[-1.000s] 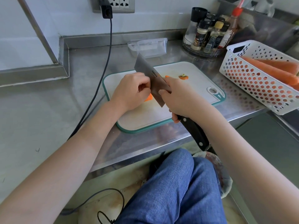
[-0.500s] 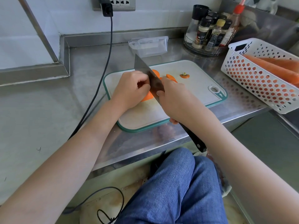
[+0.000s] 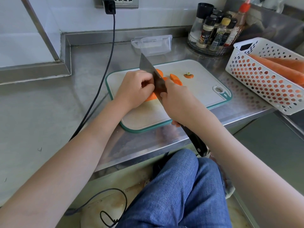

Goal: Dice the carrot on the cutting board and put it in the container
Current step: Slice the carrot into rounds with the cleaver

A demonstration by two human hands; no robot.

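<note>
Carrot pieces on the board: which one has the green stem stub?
The small round carrot end, lying alone toward the board's far right, apart from the slices beside the knife.

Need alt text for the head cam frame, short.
A person's left hand steadies a carrot on a white cutting board while the right hand slices it with a knife. Cut pieces lie right of the blade; a clear container sits behind the board.
</note>
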